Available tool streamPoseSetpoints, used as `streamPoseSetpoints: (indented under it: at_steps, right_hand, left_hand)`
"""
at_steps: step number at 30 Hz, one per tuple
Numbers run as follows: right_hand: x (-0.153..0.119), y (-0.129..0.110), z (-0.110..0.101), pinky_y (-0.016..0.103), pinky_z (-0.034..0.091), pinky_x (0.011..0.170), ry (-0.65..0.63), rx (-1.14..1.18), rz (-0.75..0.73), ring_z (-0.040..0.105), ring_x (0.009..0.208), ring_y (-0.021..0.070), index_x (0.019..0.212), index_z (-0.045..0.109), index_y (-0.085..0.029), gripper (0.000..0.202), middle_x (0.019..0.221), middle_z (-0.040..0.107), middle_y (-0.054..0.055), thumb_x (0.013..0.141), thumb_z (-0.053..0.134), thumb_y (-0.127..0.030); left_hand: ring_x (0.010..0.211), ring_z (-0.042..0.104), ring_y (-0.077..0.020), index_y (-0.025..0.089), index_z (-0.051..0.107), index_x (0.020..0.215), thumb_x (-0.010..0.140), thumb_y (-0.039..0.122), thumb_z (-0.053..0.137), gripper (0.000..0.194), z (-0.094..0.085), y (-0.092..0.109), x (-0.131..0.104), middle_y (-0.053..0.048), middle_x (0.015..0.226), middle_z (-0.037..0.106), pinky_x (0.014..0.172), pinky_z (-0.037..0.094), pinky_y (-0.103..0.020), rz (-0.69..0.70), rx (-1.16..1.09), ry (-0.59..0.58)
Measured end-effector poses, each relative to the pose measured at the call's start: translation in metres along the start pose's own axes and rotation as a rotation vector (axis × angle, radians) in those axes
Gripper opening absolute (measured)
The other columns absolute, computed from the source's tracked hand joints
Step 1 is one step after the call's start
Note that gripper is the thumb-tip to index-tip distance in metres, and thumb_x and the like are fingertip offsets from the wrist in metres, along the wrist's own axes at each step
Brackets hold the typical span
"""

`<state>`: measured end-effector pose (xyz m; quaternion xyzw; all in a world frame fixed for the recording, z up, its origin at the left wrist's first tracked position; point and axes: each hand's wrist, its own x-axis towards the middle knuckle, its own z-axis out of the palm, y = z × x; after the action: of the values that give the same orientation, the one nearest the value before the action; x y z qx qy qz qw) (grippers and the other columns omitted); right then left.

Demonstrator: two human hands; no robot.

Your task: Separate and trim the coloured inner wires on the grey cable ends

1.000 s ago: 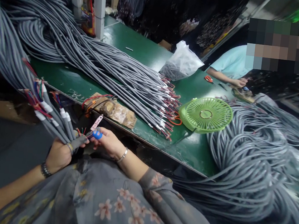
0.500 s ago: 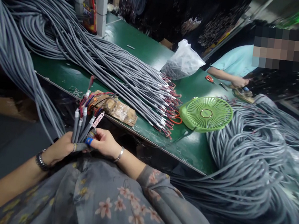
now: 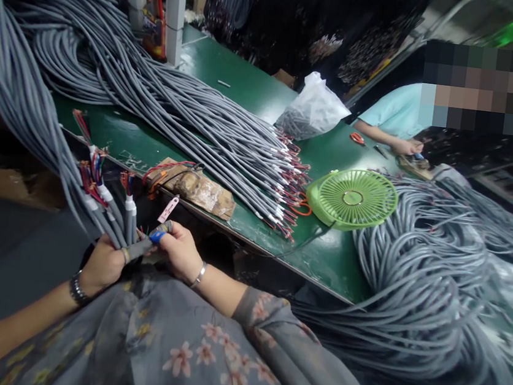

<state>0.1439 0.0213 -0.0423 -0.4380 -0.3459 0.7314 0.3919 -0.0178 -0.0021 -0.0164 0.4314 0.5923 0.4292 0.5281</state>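
Note:
My left hand [image 3: 107, 264] is closed round several grey cables [image 3: 116, 223] close to my lap. Their ends fan up and to the left, with white bands and bare coloured wires at the tips. Opposite it, my right hand [image 3: 181, 251] is pinched, its fingertips near the left thumb; blue tape wraps one of its digits, and grey wrapping covers others on both hands. Thin coloured wires show between the hands. A pinkish printed tag [image 3: 169, 209] with a hole rises behind the right fingertips. What the right fingers grip is hidden.
A green table [image 3: 243, 101] carries a long bundle of grey cables [image 3: 192, 108], a taped board [image 3: 205, 193], a green fan [image 3: 353, 194] and a plastic bag [image 3: 315, 109]. Coiled cables [image 3: 431, 286] hang over the right edge. A co-worker's hand [image 3: 407, 147] is across the table.
The held cable ends have swung from nearly upright to the left and spread apart. Both my hands have shifted only slightly and stay closed. The co-worker's hand has moved a little.

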Motion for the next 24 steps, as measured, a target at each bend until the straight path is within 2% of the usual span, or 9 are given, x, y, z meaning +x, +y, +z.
streamPoseSetpoints:
  at_steps: [4,8,10,13,15,17,20,24]
  right_hand:
    - [0.007,-0.004,-0.009,0.022,0.044,0.056,0.054,0.134,0.065,0.047,0.056,0.0108,0.075,0.062,-0.023,0.031,0.06,0.056,-0.007,0.085,0.088,-0.038]
    - [0.016,-0.019,-0.022,0.023,0.048,0.058,0.013,0.207,0.125,0.05,0.06,0.0113,0.082,0.068,-0.021,0.043,0.072,0.065,-0.001,0.101,0.079,-0.058]
    - [0.021,-0.024,-0.025,0.023,0.048,0.059,-0.07,0.162,0.124,0.052,0.063,0.0115,0.084,0.071,-0.02,0.052,0.076,0.067,0.0,0.1,0.078,-0.069]
    - [0.027,-0.023,-0.024,0.025,0.046,0.059,-0.135,0.067,0.026,0.052,0.063,0.0119,0.084,0.073,-0.02,0.064,0.074,0.067,0.0,0.088,0.084,-0.083]
    - [0.03,-0.02,-0.022,0.026,0.044,0.06,-0.07,-0.004,-0.083,0.049,0.06,0.0118,0.078,0.071,-0.021,0.071,0.067,0.064,-0.001,0.078,0.086,-0.09]
    - [0.031,-0.017,-0.02,0.028,0.044,0.061,0.04,-0.063,-0.162,0.048,0.059,0.0123,0.073,0.068,-0.022,0.074,0.062,0.06,-0.003,0.074,0.086,-0.094]
    - [0.033,-0.019,-0.017,0.03,0.046,0.063,0.102,-0.057,-0.178,0.049,0.061,0.014,0.072,0.067,-0.024,0.074,0.062,0.06,-0.002,0.08,0.079,-0.096]
    - [0.037,-0.026,-0.012,0.029,0.048,0.065,-0.038,0.118,-0.026,0.05,0.065,0.0158,0.081,0.071,-0.023,0.069,0.067,0.058,-0.002,0.089,0.079,-0.091]
  left_hand:
    - [0.061,0.077,-0.0252,0.026,0.083,0.054,0.047,0.046,0.101,0.028,0.003,0.009,-0.003,-0.006,0.062,0.084,0.065,0.064,-0.035,-0.087,-0.134,0.017]
    - [0.05,0.07,-0.0187,0.023,0.08,0.053,0.039,0.03,0.102,0.028,0.003,0.023,0.0,-0.003,0.055,0.078,0.055,0.06,-0.029,-0.177,-0.279,-0.011]
    - [0.05,0.07,-0.0179,0.022,0.079,0.054,0.038,0.028,0.102,0.028,0.002,0.028,0.003,-0.003,0.055,0.077,0.053,0.059,-0.028,-0.198,-0.29,-0.058]
    - [0.05,0.069,-0.0174,0.02,0.08,0.053,0.041,0.028,0.102,0.026,0.002,0.032,0.006,-0.005,0.055,0.077,0.053,0.058,-0.027,-0.204,-0.271,-0.113]
    - [0.05,0.069,-0.0175,0.02,0.079,0.052,0.041,0.028,0.101,0.025,0.003,0.034,0.007,-0.005,0.054,0.077,0.053,0.057,-0.027,-0.201,-0.262,-0.122]
    - [0.051,0.069,-0.0182,0.021,0.08,0.052,0.043,0.029,0.101,0.024,0.005,0.036,0.007,-0.005,0.055,0.078,0.053,0.057,-0.027,-0.184,-0.253,-0.129]
    - [0.053,0.07,-0.0204,0.023,0.081,0.053,0.047,0.032,0.099,0.021,0.007,0.038,0.008,-0.006,0.057,0.079,0.055,0.057,-0.029,-0.157,-0.22,-0.159]
    - [0.056,0.071,-0.0224,0.025,0.081,0.054,0.05,0.036,0.097,0.019,0.01,0.038,0.011,-0.007,0.059,0.079,0.056,0.059,-0.031,-0.144,-0.17,-0.17]
